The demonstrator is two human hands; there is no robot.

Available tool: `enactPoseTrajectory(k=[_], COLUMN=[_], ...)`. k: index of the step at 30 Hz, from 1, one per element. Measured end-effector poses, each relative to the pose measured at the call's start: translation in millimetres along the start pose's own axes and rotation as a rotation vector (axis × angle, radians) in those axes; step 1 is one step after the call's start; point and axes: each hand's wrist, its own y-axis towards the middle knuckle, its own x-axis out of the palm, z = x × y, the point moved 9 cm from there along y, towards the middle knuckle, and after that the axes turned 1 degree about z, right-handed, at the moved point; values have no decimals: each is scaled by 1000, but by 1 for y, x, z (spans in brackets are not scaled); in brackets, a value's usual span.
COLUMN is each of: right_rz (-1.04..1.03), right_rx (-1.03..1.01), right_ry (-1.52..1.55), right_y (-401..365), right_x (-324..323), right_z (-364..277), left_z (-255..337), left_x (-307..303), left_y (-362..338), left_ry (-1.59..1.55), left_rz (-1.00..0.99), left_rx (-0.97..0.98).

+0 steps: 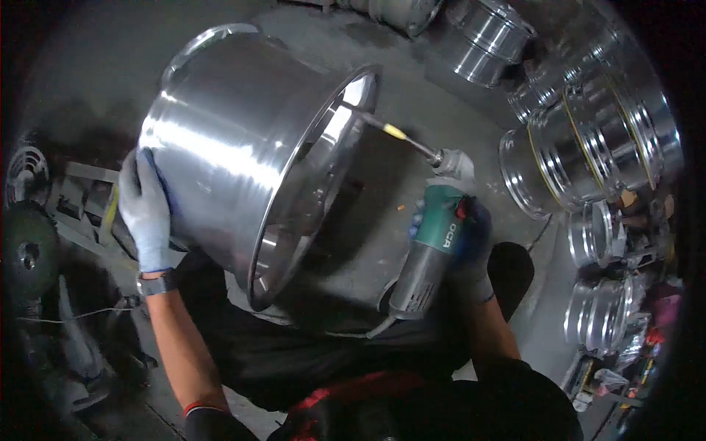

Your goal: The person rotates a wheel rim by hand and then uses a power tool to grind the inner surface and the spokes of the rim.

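A large polished metal wheel rim (220,147) lies tilted on its side in front of me, its open end facing right. My left hand (145,198), in a pale glove, rests against the rim's left side with the fingers pointing up along it. My right hand (471,235), in a dark blue and grey glove, is wrapped round a green and grey power tool (439,228). From the tool's head a thin shaft (397,132) with a yellow band reaches to the rim's open edge. Its far tip is hard to make out there.
Several shiny rims (588,147) stand at the right, with more (485,40) at the top. A dark round disc (29,253) and metal framework (88,213) are at the left. Small items (625,375) lie at the lower right. A cable (368,329) runs from the tool's base.
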Motion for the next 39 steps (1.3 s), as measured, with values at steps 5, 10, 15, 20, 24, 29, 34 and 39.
enactPoseTrajectory(k=[5, 10, 15, 20, 24, 29, 34, 39], right_rz=[63, -112, -308, -300, -259, -325, -264, -124], right_rx=[-250, -311, -393, -396, -363, -399, -517, -618], right_ry=[-64, 53, 1, 196, -111, -175, -430, -517], right_y=[-37, -60, -70, -82, -82, -89, -96, -106], right_x=[-18, -13, 18, 24, 6, 30, 53, 60], right_z=[-10, -19, -52, -41, -17, -29, -54, -59], left_z=[55, 117, 132, 98, 53, -160, -316, -280], left_x=[-43, -60, -108, -192, -229, -211, -133, -140], left_y=[-49, -134, -181, -199, -209, -296, -558, -682], left_ry=[183, -183, -120, -274, -275, 89, -417, -345], left_rz=[96, -61, -39, 275, 414, -182, -386, -693], left_rx=[90, 224, 222, -153, -195, -644, -1063, -1436])
